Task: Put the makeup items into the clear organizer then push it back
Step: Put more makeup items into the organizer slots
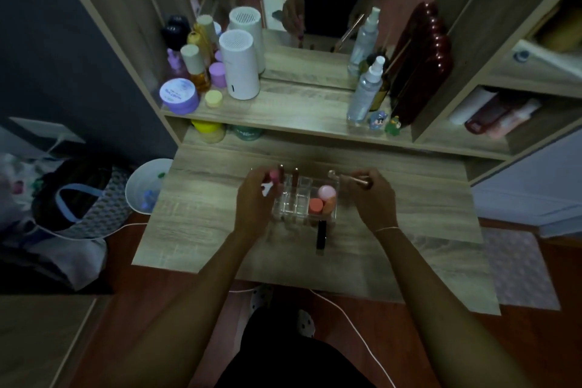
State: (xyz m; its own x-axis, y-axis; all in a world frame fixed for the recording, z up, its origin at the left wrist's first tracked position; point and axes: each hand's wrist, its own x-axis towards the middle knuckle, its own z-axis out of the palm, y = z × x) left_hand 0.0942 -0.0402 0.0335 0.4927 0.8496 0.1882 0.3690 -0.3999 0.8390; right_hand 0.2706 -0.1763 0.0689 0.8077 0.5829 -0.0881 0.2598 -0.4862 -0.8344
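Head view, single frame, dim light. Wooden counter [201, 230], pale grain, with a raised shelf [283, 110] and mirror behind. Clear organizer [302, 201]: sits mid-counter between both hands, divided into small compartments; two slim tubes [295, 176] stand upright in its back-left cells; three pink and orange sponges [321, 200] fill its right-hand section. Black tube [321, 237]: lies flat on the counter just in front of the organizer, touching or nearly touching its front edge. Left hand [255, 205]: closed around a pink lipstick [273, 178], held at the organizer's back-left corner. Right hand [374, 195]: gripping a rose-gold roller tool [349, 179], its rounded head pointing left above the organizer's back-right corner. Shelf, left end: purple jar [179, 96], amber bottles, small lilac and yellow pots, white cylindrical device [239, 64]. Shelf, right end: clear spray bottle [365, 91], two small figurines [385, 123], dark red beaded object leaning on the side panel. Floor, left of the counter: white bin [138, 189] and a bag with a blue strap [69, 198].
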